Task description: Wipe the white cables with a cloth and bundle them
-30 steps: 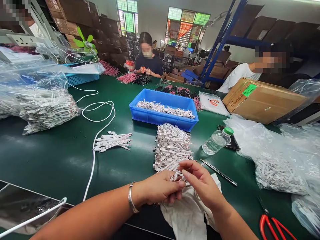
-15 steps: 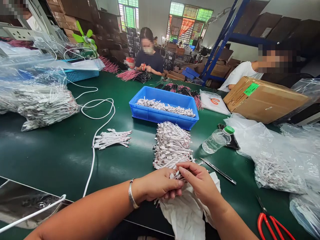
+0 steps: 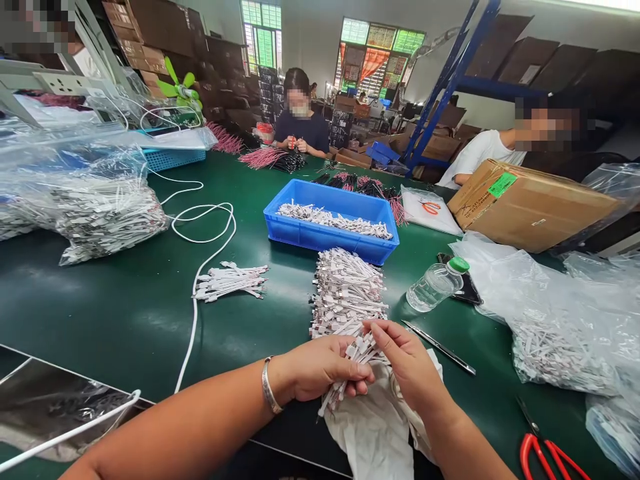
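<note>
My left hand (image 3: 320, 367) is closed round a bunch of short white cable pieces (image 3: 350, 370) with metal ends, held over a white cloth (image 3: 373, 427) at the table's near edge. My right hand (image 3: 407, 363) pinches the top of the same bunch with its fingertips. Just beyond both hands lies a big pile of the same white pieces (image 3: 347, 290). A smaller bundle (image 3: 230, 281) lies to the left. A blue bin (image 3: 333, 233) farther back holds more of them.
A clear bottle with a green cap (image 3: 435, 283), tweezers (image 3: 440, 347) and red scissors (image 3: 547, 450) lie to the right. Plastic bags of parts (image 3: 555, 327) sit right and far left (image 3: 90, 207). A cardboard box (image 3: 525, 203) stands back right. Two other people sit across the green table (image 3: 125, 307).
Both hands have stayed over the cloth. The bunch now hangs lower out of my left fist, and my right fingers have shifted onto its top ends.
</note>
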Demonstrator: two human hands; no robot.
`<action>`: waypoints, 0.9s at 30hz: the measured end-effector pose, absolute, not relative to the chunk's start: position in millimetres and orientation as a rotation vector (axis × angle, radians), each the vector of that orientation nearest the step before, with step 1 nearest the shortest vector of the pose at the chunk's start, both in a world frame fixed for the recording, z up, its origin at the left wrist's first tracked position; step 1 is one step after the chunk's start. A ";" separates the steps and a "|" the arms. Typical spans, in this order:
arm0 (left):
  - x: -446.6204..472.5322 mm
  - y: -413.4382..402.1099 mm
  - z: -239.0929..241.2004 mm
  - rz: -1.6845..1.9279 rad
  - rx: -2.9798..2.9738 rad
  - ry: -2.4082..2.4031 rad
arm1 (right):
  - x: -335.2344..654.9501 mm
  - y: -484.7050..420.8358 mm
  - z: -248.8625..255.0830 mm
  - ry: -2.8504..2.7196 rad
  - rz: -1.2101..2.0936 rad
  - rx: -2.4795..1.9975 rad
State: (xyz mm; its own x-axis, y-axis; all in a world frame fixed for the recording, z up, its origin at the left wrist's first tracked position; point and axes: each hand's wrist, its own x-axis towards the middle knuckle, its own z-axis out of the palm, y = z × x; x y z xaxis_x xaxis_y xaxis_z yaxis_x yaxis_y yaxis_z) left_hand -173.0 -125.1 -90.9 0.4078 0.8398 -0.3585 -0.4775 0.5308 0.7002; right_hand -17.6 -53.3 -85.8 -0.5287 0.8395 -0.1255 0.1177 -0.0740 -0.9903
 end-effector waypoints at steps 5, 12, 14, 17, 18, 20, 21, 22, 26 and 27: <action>-172.7 -124.7 -87.3 0.854 0.517 0.762 | -15.7 -52.4 -84.3 -1.657 1.686 -1.019; -170.5 -125.6 -81.1 1.162 0.617 0.824 | -16.5 -59.5 -85.2 -1.459 1.764 -0.938; -171.1 -126.1 -77.7 1.374 0.667 0.863 | -18.6 -64.5 -85.7 -1.413 1.817 -0.941; -172.1 -128.9 -73.4 1.525 0.720 0.933 | -23.1 -74.3 -85.1 -1.528 1.913 -0.816; -172.1 -130.4 -72.5 1.524 0.760 0.969 | -24.8 -77.6 -84.4 -1.603 1.925 -0.758; -171.3 -133.7 -71.5 1.476 0.873 1.045 | -27.7 -82.8 -82.3 -1.757 1.893 -0.685; -170.7 -135.2 -71.2 1.443 0.928 1.075 | -28.7 -84.5 -81.2 -1.823 1.852 -0.677; -169.9 -136.4 -71.0 1.411 0.972 1.092 | -29.3 -85.5 -80.1 -1.878 1.806 -0.681; -169.1 -138.2 -70.6 1.308 1.060 1.089 | -29.0 -85.3 -78.7 -1.922 1.843 -0.656; -169.8 -138.2 -70.3 1.275 1.063 1.064 | -28.6 -85.1 -79.8 -1.872 1.939 -0.629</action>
State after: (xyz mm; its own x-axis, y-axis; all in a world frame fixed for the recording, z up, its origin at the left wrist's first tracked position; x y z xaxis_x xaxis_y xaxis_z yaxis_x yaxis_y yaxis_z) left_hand -169.8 -138.2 -70.3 0.0141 0.9998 -0.0120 -0.1909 0.0145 0.9815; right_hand -28.6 -85.1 -79.8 -0.8311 0.5528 -0.0602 0.0409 -0.0472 -0.9980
